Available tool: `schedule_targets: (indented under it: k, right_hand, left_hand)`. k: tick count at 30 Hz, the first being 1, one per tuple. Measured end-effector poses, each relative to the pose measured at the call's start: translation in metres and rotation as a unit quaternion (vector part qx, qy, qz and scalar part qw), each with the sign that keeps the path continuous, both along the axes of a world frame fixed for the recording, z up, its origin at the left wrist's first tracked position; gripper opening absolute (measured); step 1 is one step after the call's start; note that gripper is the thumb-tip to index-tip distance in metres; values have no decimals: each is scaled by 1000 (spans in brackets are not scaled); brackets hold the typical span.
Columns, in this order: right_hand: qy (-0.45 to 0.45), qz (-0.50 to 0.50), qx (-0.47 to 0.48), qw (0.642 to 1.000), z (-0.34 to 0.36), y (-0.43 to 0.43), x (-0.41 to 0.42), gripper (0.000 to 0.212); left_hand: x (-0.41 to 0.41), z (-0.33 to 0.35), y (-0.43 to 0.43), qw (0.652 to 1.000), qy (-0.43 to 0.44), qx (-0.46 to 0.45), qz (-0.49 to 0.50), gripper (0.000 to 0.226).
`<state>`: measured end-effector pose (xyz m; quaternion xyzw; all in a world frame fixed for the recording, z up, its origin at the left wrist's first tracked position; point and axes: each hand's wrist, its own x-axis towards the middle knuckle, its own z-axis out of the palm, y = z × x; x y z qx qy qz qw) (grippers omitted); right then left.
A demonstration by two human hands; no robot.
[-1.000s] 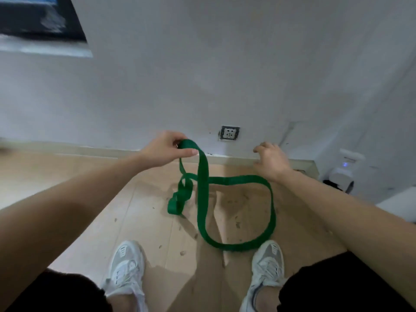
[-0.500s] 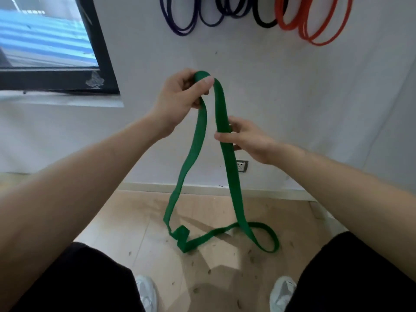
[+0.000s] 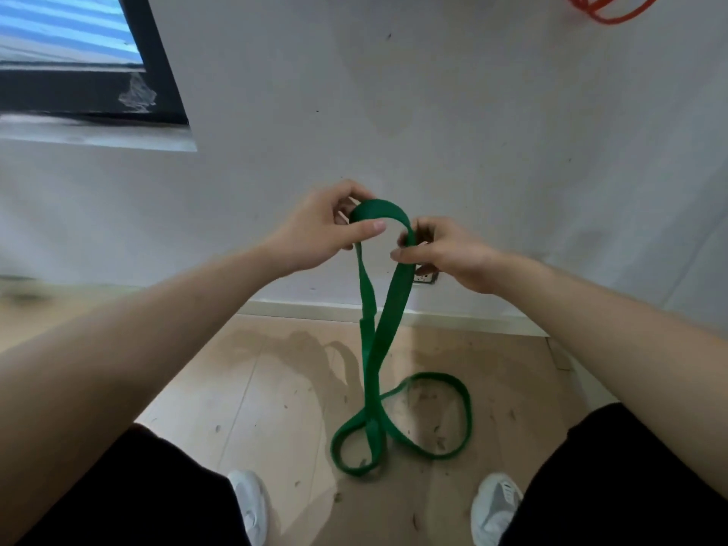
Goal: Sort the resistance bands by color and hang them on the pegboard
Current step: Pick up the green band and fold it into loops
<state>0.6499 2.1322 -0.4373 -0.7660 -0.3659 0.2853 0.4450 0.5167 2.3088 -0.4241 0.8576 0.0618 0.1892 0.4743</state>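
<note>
In front of a white wall [image 3: 492, 132], the wooden floor [image 3: 244, 396] runs bare from the baseboard [image 3: 307, 309] back to the left shoe [image 3: 252, 502] and right shoe [image 3: 494, 506]. A dark window frame [image 3: 157, 65] and its sill jut in at upper left. Orange bands [image 3: 606, 11] hang at the top right edge, cut off by the frame.

The green resistance band [image 3: 394, 309] is flat and wide. Its top arches between the hands near the wall. The left hand [image 3: 323, 234] has its grip clamped on the arch, thumb over it. The right hand [image 3: 449, 256] pinches the strand just beside. Two strands drop, cross and twist into a small loop and a larger loop low on the floor between the shoes.
</note>
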Motion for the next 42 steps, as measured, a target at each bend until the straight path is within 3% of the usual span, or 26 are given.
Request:
schedule_targets:
  k: [3, 6, 10, 13, 19, 23, 27, 34, 37, 40, 42]
  right_hand:
    - [-29, -3, -10, 1000, -2, -5, 12, 25]
    - [-63, 8, -31, 998, 1, -14, 18, 32]
    - [-92, 22, -31, 995, 7, -24, 15, 39]
    - [-104, 23, -6, 994, 11, -29, 12, 41]
    - [-46, 56, 11, 997, 4, -33, 3, 45]
    - [20, 43, 54, 997, -2, -22, -10, 50]
    - [29, 39, 23, 999, -8, -15, -14, 41]
    - [29, 92, -56, 994, -10, -8, -13, 27]
    - [-55, 79, -73, 993, -4, -5, -11, 26]
    - [-111, 11, -23, 993, 9, -3, 0, 25]
    - [-112, -41, 41, 992, 22, -5, 13, 20]
  left_hand:
    - [3, -8, 9, 996, 30, 83, -6, 24]
    - [2, -16, 18, 980, 118, 161, -15, 25]
    - [1, -22, 15, 969, 186, 154, -52, 29]
    - [3, -16, 4, 981, 167, 88, -47, 31]
    - [2, 12, -21, 985, 44, -155, -55, 19]
    - [0, 30, -41, 963, -35, -261, -62, 17]
    - [-6, 44, -39, 922, -116, -366, -49, 14]
    - [-19, 49, -14, 884, -192, -425, 29, 4]
    - [-20, 47, 0, 873, -215, -430, 83, 6]
    - [-21, 41, 19, 870, -205, -430, 129, 8]
    - [-23, 32, 31, 892, -151, -406, 127, 7]
